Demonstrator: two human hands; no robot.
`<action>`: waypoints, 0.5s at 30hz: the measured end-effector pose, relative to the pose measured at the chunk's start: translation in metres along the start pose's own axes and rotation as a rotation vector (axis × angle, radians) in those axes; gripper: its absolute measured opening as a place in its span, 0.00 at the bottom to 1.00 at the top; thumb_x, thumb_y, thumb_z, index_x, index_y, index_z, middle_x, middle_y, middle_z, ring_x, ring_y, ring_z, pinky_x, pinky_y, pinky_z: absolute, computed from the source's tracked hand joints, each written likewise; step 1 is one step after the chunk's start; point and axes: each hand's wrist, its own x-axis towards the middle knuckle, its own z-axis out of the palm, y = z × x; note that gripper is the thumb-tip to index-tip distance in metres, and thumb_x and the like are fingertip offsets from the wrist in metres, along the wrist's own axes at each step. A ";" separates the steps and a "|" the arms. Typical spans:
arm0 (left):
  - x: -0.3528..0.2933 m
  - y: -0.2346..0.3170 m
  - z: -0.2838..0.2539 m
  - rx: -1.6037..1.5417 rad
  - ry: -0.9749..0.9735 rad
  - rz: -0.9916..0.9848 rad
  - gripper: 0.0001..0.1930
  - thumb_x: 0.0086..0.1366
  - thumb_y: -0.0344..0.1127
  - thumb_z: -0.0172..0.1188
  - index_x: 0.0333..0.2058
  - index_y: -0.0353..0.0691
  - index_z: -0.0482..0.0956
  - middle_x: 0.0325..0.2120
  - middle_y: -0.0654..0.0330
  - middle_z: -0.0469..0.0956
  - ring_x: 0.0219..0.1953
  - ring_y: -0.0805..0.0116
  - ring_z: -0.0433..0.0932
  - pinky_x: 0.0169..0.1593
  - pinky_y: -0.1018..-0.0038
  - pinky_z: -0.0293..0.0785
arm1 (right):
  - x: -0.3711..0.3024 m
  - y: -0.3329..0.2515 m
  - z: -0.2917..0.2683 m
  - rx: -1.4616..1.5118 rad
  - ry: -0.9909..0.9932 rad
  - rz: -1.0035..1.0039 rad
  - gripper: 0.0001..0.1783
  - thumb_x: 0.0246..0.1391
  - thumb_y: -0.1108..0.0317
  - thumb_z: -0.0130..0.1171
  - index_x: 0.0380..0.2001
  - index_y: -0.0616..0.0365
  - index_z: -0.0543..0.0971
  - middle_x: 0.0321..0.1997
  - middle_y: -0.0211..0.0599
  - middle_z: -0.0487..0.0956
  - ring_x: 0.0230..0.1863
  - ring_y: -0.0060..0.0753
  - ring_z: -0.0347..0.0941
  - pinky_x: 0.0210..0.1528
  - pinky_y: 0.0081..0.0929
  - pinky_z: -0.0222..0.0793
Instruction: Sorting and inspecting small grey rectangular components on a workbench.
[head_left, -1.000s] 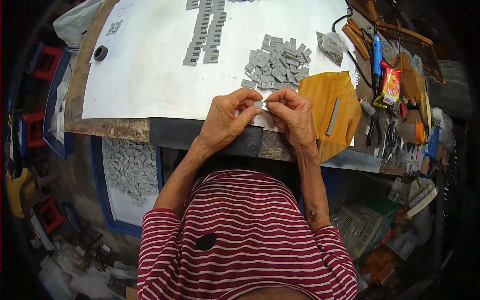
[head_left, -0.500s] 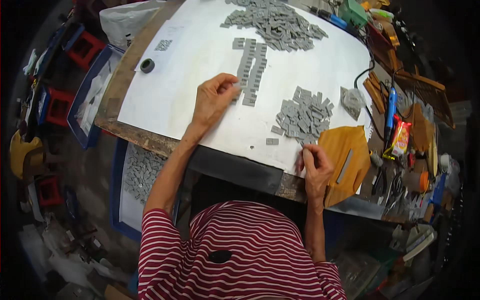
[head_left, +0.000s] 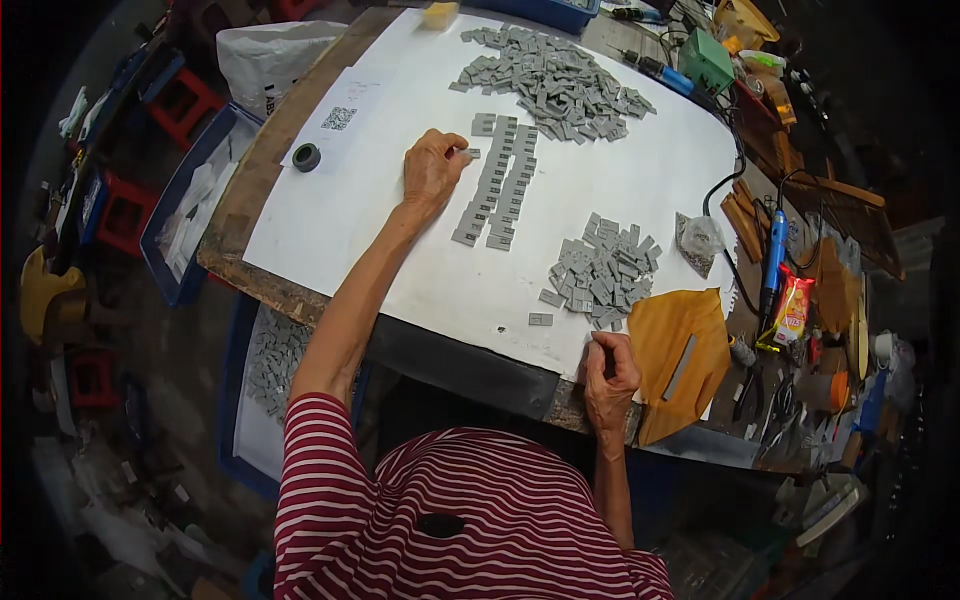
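Left hand [head_left: 432, 172] pinches grey piece [head_left: 475, 153], partly covered | right hand [head_left: 612, 378] loosely curled, any hold unclear

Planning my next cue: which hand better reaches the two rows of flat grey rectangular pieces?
Left, likely: the left hand pinches a small grey piece beside the rows; the right hand is farther.

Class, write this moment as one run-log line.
left hand pinching grey piece left of two rows | right hand by orange-brown sheet, contents unclear | far grey pile, near grey pile
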 end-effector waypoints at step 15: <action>0.015 0.000 0.014 -0.098 0.051 0.072 0.10 0.45 0.31 0.59 0.28 0.35 0.78 0.22 0.55 0.75 0.26 0.63 0.75 0.34 0.70 0.71 | 0.003 0.002 0.001 0.017 -0.005 0.008 0.04 0.46 0.82 0.51 0.29 0.67 0.73 0.24 0.36 0.69 0.21 0.23 0.62 0.23 0.18 0.58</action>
